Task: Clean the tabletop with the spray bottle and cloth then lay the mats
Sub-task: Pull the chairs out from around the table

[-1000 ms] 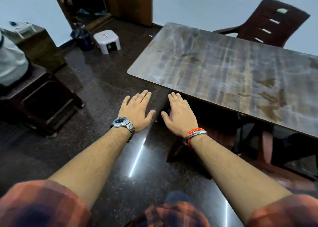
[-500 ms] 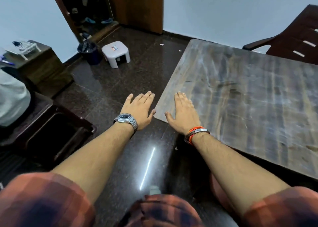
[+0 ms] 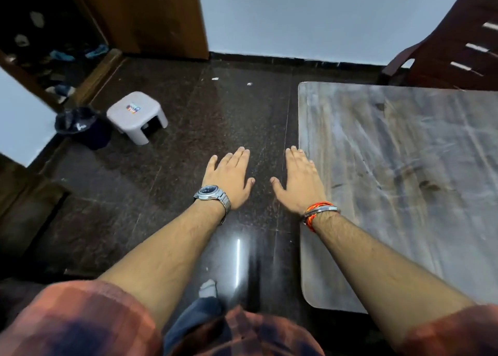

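Reaching forward from plaid sleeves (image 3: 80,323), both bare forearms stretch out over the dark polished floor (image 3: 167,194). A socked foot (image 3: 208,288) shows below, between the arms. The left hand (image 3: 230,179) is spread flat, palm down, fingers straight and close together, thumb angled out to the side; it holds nothing and hangs above the floor, touching nothing that can be seen. A metal watch (image 3: 211,195) sits on that wrist. The right hand (image 3: 297,181) is likewise flat and empty, palm down, thumb splayed toward the other hand; its outer edge overlaps the left edge of the tabletop (image 3: 404,180), though whether it rests on the surface or only hovers over it cannot be told. An orange thread and metal bangle (image 3: 319,211) circle that wrist. The two hands lie near each other, not touching.

The tabletop, a grey-brown streaked slab with rounded corners, fills the right side and is bare. Farther off on the floor stand a small white stool (image 3: 136,115) and, just beside it, a dark bin (image 3: 80,126). A brown chair (image 3: 452,48) stands at the table's far end against the pale wall (image 3: 296,13).
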A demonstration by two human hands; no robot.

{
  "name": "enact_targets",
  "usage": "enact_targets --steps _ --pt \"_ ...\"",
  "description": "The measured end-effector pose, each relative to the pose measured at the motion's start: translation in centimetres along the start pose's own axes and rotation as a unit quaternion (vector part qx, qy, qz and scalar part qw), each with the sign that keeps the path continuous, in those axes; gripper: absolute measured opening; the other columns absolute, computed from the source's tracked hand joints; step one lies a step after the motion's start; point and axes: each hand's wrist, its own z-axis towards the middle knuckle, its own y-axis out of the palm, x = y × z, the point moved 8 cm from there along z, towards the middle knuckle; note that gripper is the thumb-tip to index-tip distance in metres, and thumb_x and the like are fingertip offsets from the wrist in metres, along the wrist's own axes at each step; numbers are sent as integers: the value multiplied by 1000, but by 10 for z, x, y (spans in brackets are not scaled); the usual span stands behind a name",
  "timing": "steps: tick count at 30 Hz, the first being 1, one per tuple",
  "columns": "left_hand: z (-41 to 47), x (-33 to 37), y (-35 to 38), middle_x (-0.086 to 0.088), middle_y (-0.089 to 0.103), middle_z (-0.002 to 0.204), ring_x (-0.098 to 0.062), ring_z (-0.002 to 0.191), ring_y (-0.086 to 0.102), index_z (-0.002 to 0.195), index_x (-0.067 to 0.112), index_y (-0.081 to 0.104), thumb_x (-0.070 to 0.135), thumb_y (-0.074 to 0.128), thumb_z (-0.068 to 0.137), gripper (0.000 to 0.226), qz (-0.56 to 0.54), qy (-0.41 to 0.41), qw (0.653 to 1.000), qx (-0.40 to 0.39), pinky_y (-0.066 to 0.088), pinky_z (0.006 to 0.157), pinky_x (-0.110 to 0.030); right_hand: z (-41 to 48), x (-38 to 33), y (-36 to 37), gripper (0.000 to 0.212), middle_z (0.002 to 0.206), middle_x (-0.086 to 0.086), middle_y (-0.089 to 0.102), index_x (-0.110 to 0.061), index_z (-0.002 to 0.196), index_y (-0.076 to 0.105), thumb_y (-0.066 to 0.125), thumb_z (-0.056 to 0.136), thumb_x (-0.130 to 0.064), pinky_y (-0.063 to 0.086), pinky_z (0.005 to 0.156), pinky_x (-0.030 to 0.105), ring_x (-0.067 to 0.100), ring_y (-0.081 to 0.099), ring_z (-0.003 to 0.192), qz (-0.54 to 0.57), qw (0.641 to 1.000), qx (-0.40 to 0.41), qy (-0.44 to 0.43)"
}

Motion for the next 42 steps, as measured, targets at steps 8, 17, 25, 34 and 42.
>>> enact_targets --steps 8,17,25,34,42 --pt "187 -70 -54 2 10 167 -18 150 20 159 17 9 40 42 100 71 19 122 992 -16 12 122 -47 144 -14 -14 78 159 10 17 -8 151 16 50 90 -43 13 120 41 23 13 147 23 989 49 140" --pt "421 -31 -88 2 10 167 -18 151 20 159 17 9 42 48 98 76 40 232 972 -12 14 122 -48 331 62 -44 78 159 11 17 -8 150 16 49 90 -44 15 119 43 24 13 147 9 962 111 251" --pt "625 56 -143 2 11 167 -18 150 22 159 17 10 41 53 97 79 18 327 945 6 16 121 -48 489 167 -97 77 159 10 16 -8 151 16 50 90 -43 13 120 41 23 11 147 5 929 149 340" --pt "851 199 -175 4 11 167 -17 150 22 159 21 11 32 56 98 77 27 487 873 -1 15 122 -47 620 328 -151 80 160 8 13 -8 151 14 49 90 -44 16 119 43 22 9 147 -9 847 190 496" --pt "962 360 -211 2 10 167 -18 151 21 159 22 7 31 68 91 92 94 617 781 12 18 122 -46 697 455 -228 81 160 9 13 -8 151 13 49 89 -45 19 118 45 23 9 147 -19 778 238 581"
